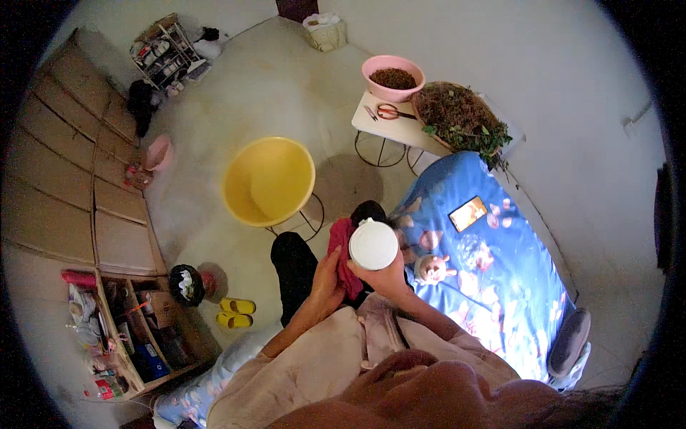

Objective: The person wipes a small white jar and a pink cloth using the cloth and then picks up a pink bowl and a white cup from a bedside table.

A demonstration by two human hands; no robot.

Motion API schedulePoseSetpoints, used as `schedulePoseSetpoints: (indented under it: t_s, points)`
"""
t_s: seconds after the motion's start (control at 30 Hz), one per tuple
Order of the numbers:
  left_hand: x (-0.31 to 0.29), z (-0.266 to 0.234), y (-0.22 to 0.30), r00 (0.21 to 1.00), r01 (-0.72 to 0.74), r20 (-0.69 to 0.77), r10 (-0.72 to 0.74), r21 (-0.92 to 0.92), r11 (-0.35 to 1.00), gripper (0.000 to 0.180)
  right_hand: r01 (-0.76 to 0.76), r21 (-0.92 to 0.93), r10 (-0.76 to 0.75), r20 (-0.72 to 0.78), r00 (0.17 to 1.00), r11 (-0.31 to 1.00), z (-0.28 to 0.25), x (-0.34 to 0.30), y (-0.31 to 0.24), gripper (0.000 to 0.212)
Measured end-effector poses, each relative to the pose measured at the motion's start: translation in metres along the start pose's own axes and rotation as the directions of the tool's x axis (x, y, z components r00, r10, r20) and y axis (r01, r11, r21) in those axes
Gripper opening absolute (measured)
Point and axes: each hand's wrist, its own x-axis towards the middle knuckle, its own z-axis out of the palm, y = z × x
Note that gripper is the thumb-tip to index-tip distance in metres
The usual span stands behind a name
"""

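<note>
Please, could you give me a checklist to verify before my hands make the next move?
1. White container held by the right hand: ok.
2. Red cloth held by the left hand: ok.
3. One hand free: not ok, both are occupied.
4. Contents of the container: cannot tell, inside not visible.
5. Phone apart from the hands: ok, on the blue cover.
6. Scissors set down: ok, on the small table.

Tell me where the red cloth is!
In the head view, the red cloth is near the middle, at the left hand, left of the white container in the right hand.
</note>
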Motion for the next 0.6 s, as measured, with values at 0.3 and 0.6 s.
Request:
schedulePoseSetpoints:
  t_s: [0.3,0.6]
  points:
    - [-0.028,0.032,-0.002,0.975,-0.163,0.174,0.141,0.121,0.979,0.047,0.112,-0.066,-0.113,0.001,0.994,0.991,-0.001,-0.004,-0.006,0.081]
    - [-0.008,-0.004,-0.001,1.0,-0.01,-0.015,0.011,0.048,0.999,0.034,0.093,-0.039,-0.095,-0.033,0.995,0.995,-0.002,0.007,-0.004,0.079]
